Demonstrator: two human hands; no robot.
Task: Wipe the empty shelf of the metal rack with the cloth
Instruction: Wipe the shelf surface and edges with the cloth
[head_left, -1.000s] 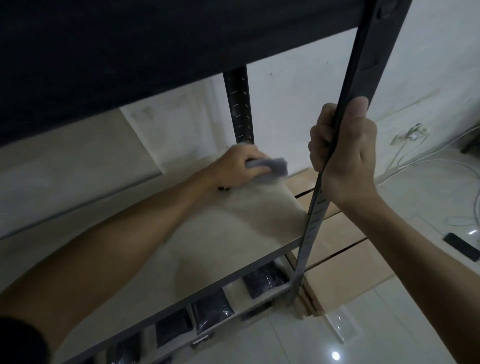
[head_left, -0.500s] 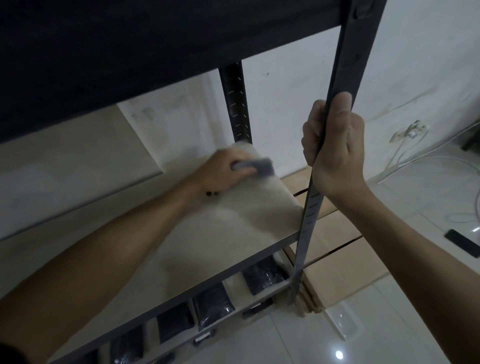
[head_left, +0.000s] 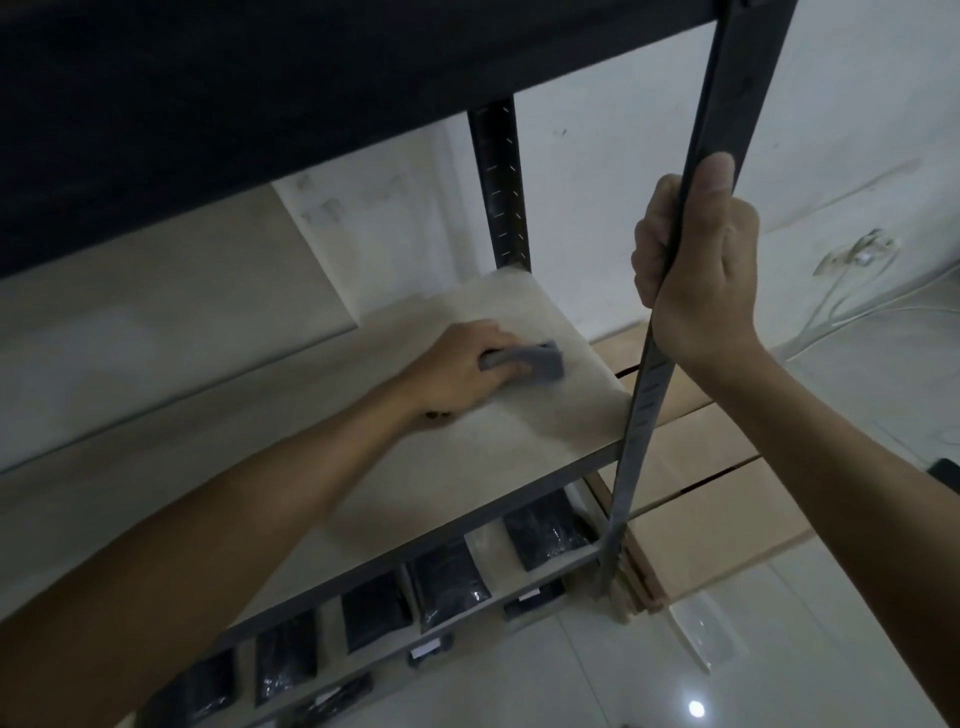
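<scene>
Head cam, looking down: left hand (head_left: 457, 371) pressed flat-ish over the grey cloth (head_left: 527, 362), fingers curled onto it, cloth poking out at 3 o'clock from the knuckles and lying on the empty shelf (head_left: 467, 467) near its back-right corner. Right hand (head_left: 698, 270) wrapped tight around the front upright (head_left: 654, 364) of the rack, thumb up along the metal, bracing. Could go wrong pretty easily from here: shelf's right edge sits just past the cloth at 3 o'clock, so a long stroke that way probably drags the cloth off the board and drops it toward the cardboard (head_left: 691, 499) stacked on the floor. Rear post (head_left: 498, 187) stands at 12 o'clock from the hand, close enough to bump knuckles on a push into the corner. Dark shelf above (head_left: 260, 104) hangs low over everything, so not much headroom for lifting the elbow. Plenty of open board toward 8 and 9 o'clock though, looks like the roomy direction for sweeping. Front lip runs at 5 o'clock, black packets (head_left: 447, 584) on the level below, well clear.
</scene>
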